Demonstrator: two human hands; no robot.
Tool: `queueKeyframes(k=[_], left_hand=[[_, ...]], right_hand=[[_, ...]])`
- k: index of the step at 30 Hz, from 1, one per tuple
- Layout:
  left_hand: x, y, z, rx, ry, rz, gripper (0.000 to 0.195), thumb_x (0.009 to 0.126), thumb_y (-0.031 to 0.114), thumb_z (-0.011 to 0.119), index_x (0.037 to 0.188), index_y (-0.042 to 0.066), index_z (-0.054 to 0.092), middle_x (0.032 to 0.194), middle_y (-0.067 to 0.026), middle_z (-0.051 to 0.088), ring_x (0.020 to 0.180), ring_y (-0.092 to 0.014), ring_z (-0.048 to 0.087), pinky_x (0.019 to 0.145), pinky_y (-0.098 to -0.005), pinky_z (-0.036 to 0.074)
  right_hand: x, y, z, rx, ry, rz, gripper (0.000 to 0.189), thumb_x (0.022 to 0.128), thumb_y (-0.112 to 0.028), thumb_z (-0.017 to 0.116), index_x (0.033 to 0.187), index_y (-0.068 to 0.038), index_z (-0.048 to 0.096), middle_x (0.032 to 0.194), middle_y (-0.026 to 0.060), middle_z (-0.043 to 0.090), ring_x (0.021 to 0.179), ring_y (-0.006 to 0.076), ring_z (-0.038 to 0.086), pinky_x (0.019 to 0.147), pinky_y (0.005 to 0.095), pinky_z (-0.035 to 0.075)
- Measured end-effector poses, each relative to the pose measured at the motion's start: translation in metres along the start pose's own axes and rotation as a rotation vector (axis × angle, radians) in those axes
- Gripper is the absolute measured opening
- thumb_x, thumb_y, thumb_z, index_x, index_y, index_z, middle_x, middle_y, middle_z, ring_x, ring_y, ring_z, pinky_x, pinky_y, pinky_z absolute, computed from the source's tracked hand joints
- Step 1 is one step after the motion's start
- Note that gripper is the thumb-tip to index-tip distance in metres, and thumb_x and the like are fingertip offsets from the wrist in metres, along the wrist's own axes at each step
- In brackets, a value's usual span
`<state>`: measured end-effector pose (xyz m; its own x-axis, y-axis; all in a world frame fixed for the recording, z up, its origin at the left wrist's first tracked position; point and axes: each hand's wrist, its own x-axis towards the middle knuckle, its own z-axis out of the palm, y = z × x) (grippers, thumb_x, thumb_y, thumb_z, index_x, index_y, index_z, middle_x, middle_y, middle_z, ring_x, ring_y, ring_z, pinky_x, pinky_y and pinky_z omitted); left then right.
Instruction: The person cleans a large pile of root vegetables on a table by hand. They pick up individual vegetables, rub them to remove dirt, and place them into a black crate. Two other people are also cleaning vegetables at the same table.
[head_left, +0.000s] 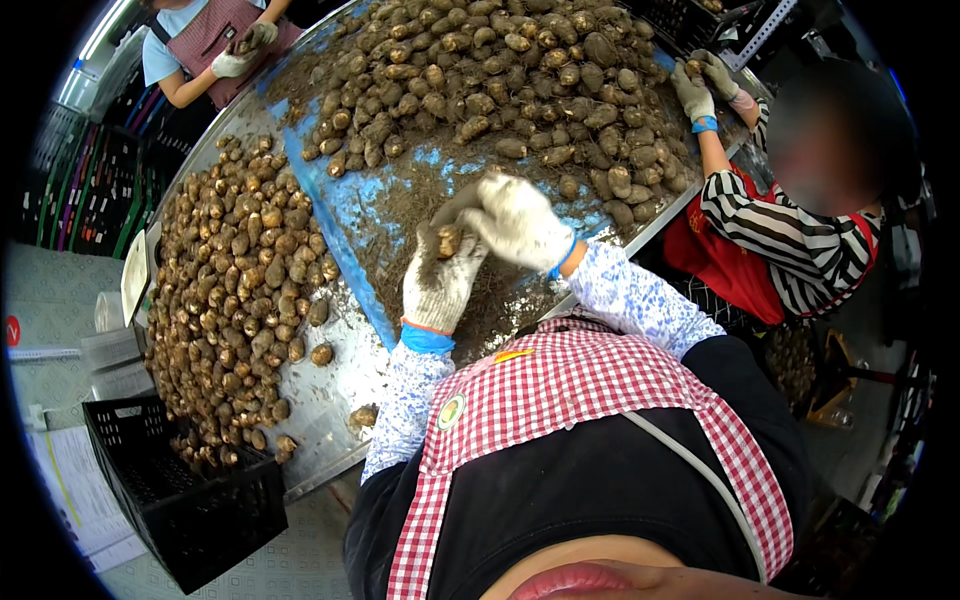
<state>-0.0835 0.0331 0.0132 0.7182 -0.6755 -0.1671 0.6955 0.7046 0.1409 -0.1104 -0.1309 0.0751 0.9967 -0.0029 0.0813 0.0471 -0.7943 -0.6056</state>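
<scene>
A small brown taro corm (448, 241) rests in my left hand (442, 289), which wears a soiled white knit glove with a blue cuff band. Just above it, to the right, is my right hand (521, 221), also gloved, its fingers curled close to the left fingertips. Whether the right fingers hold anything is hidden from me. Beneath both hands lies loose dirt and root fibre (409, 259) on a worn blue sheet (330, 225). Beyond them rises a large heap of hairy, soil-covered corms (480, 82).
Cleaner corms (240, 270) are heaped on the metal table (322, 405) at left. A black plastic crate (210, 517) stands against the table's near left corner. One gloved co-worker (772, 225) handles a corm at right; another gloved person (217, 67) works at far left. Stacked crates (90, 187) line the left.
</scene>
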Motion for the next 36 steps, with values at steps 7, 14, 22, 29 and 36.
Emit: queueKeyframes(k=[7,14,22,29,36], left_hand=[[-0.025,0.159,0.042,-0.574,0.206,0.269,0.023,0.084,0.022,0.068,0.095,0.004,0.059,0.07,-0.0073,0.059,0.073,-0.022,0.061,0.073,-0.039,0.056],[-0.058,0.226,0.086,-0.515,-0.325,0.767,0.067,0.093,0.051,0.048,0.141,0.005,0.037,0.14,-0.0177,0.043,0.124,-0.028,0.047,0.097,-0.0518,0.043],[0.045,0.087,0.011,1.055,0.232,0.386,0.057,0.082,0.04,0.071,0.119,-0.001,0.054,0.1,-0.0157,0.065,0.087,-0.023,0.064,0.08,-0.0378,0.055],[0.062,0.005,0.006,0.575,-0.128,0.043,0.032,0.097,0.022,0.053,0.121,0.0,0.053,0.107,-0.0148,0.063,0.091,-0.025,0.065,0.076,-0.04,0.057],[0.045,-0.005,0.02,0.522,-0.155,0.042,0.035,0.099,0.034,0.049,0.111,0.004,0.061,0.102,-0.0121,0.065,0.087,-0.022,0.063,0.066,-0.0364,0.053]], right_hand=[[-0.004,0.141,-0.022,-0.446,0.298,0.172,0.039,0.092,-0.043,0.055,0.072,-0.01,0.061,0.06,0.0089,0.054,0.055,0.0237,0.058,0.051,0.0374,0.049],[0.046,0.115,0.009,-0.552,0.005,-0.019,0.032,0.082,-0.018,0.063,0.114,-0.012,0.061,0.094,0.0114,0.063,0.09,0.0267,0.064,0.076,0.0393,0.053],[0.064,0.106,0.017,0.192,-0.114,0.211,0.039,0.087,-0.021,0.067,0.119,-0.002,0.057,0.112,0.0181,0.063,0.103,0.0286,0.062,0.09,0.0361,0.05],[0.018,0.039,-0.008,0.049,0.234,-0.165,0.035,0.08,-0.018,0.071,0.112,-0.006,0.063,0.104,0.0169,0.063,0.098,0.0318,0.061,0.084,0.0384,0.05],[0.004,0.045,-0.003,0.212,0.52,-0.167,0.01,0.086,-0.016,0.063,0.09,-0.006,0.06,0.075,0.014,0.061,0.069,0.0321,0.063,0.059,0.0385,0.05]])
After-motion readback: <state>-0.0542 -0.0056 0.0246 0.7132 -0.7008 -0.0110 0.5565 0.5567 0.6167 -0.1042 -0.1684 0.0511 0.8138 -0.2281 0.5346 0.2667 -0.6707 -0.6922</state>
